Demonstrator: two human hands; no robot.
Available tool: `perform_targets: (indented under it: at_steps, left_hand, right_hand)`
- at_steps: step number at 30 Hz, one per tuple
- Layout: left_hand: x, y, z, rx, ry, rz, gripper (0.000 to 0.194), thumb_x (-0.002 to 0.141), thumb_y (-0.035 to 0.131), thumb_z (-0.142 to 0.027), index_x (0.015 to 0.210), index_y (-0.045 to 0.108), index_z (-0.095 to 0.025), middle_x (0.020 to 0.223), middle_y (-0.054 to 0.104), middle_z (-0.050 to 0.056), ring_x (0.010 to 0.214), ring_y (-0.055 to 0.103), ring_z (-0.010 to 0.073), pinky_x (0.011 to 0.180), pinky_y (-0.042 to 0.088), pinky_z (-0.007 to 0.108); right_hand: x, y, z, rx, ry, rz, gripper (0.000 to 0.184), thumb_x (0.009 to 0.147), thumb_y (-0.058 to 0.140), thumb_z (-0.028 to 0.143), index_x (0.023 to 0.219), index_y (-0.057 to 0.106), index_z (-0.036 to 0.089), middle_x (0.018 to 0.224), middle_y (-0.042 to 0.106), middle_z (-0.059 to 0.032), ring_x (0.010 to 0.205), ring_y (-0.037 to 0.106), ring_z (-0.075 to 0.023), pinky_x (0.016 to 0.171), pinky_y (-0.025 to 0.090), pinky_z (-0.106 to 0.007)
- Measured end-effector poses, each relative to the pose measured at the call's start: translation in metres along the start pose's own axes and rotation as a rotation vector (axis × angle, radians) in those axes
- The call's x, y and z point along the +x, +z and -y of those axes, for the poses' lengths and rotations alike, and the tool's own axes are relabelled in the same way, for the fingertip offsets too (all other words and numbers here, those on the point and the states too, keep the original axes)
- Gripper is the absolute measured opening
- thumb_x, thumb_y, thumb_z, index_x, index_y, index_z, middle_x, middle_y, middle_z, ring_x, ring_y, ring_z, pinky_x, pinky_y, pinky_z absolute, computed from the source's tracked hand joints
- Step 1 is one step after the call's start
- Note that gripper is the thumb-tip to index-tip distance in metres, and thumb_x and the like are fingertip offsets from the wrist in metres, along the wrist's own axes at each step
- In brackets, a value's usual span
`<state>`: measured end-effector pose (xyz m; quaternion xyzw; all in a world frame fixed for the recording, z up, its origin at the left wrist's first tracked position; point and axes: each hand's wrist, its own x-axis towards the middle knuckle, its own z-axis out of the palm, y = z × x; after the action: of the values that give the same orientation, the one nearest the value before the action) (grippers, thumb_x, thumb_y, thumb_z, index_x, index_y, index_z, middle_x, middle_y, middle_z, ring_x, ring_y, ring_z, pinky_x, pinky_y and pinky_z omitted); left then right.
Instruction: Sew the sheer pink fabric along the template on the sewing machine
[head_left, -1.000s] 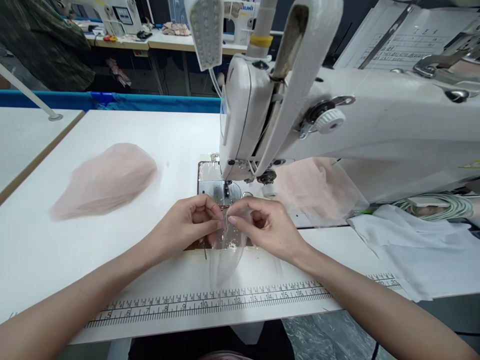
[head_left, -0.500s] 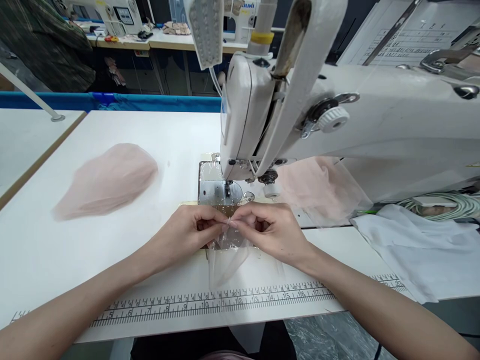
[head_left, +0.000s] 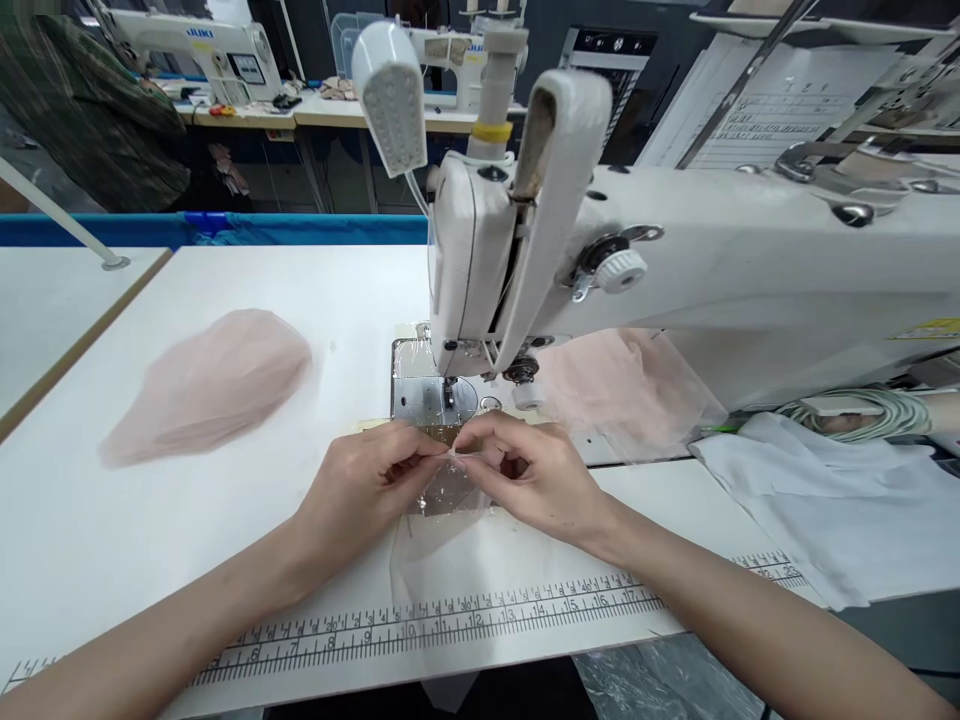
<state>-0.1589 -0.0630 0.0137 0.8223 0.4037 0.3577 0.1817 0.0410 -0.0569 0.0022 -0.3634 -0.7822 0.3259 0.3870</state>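
Observation:
My left hand [head_left: 375, 490] and my right hand [head_left: 529, 478] meet fingertip to fingertip just in front of the needle plate [head_left: 420, 395] of a white sewing machine [head_left: 675, 270]. Both pinch the top edge of a small sheer pale piece of fabric [head_left: 442, 555], which hangs down flat over the table toward the printed ruler [head_left: 450, 615]. The needle and presser foot stand a little behind my fingers, apart from the piece.
A stack of sheer pink fabric pieces [head_left: 210, 385] lies on the white table [head_left: 112, 530] to the left. More pink fabric [head_left: 622, 385] sits under the machine arm, white cloth [head_left: 825, 500] at the right. A lamp head [head_left: 390, 95] hangs above. Other sewing machines stand behind.
My fingertips have drawn closer together on the sheer piece. The piece now lies longer and flatter toward the ruler. The view has tipped upward a little.

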Motion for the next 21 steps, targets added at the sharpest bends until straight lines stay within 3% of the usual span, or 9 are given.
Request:
perform_targets:
  at_steps: [6, 21]
  left_hand:
    - [0.0003, 0.0005, -0.002, 0.023, 0.018, -0.024, 0.008, 0.087, 0.06, -0.017, 0.083, 0.066, -0.019, 0.061, 0.062, -0.005, 0.049, 0.05, 0.0058, 0.045, 0.038, 0.017]
    - [0.001, 0.0016, -0.0018, 0.019, 0.019, -0.028, 0.008, 0.085, 0.062, -0.013, 0.078, 0.064, -0.018, 0.061, 0.061, -0.006, 0.049, 0.048, 0.0044, 0.045, 0.036, 0.016]
  right_hand:
    - [0.0001, -0.0009, 0.0008, 0.002, 0.011, 0.018, 0.006, 0.089, 0.056, 0.022, 0.091, 0.061, 0.018, 0.052, 0.042, 0.0088, 0.044, 0.042, -0.0064, 0.045, 0.039, -0.019]
    - [0.0011, -0.0007, -0.0005, -0.012, -0.018, -0.004, 0.008, 0.087, 0.058, 0.017, 0.095, 0.058, 0.017, 0.054, 0.036, 0.0105, 0.045, 0.039, -0.0057, 0.048, 0.039, -0.019]
